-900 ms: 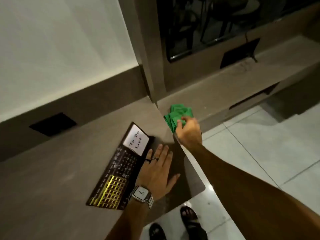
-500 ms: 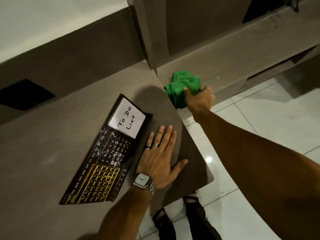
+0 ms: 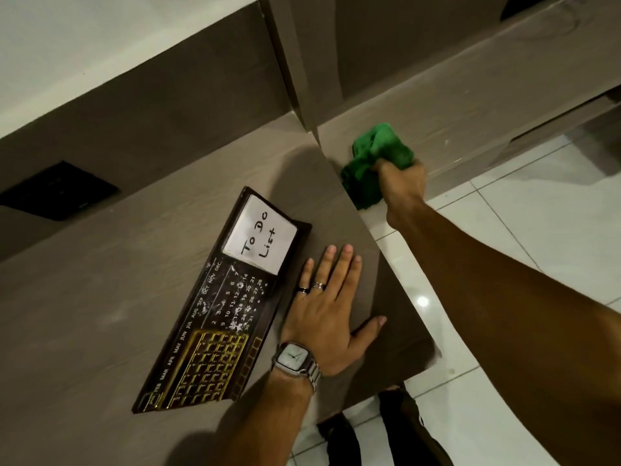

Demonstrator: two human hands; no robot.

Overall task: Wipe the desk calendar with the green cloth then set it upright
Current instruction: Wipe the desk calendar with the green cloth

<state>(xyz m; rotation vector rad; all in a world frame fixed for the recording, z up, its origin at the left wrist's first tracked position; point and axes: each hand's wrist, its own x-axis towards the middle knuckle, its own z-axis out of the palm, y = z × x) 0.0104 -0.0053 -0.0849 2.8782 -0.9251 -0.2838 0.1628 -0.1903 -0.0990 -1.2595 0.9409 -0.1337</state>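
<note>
Right hand [image 3: 401, 183] clenched around a crumpled green cloth [image 3: 376, 156] — ready to wipe; left hand [image 3: 331, 314], released, flat on the grey bench [image 3: 100, 297] beside the dusty dark desk calendar [image 3: 221, 317].

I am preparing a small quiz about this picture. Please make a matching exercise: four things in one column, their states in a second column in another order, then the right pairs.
Things:
1. desk calendar
2. green cloth
3. left hand
4. right hand

States:
A. closed around something, on the lower ledge
B. lying flat on the desk, with white specks on it
C. bunched up, held in a hand
D. open, palm down on the desk beside the calendar

Pairs: 1-B, 2-C, 3-D, 4-A
</note>
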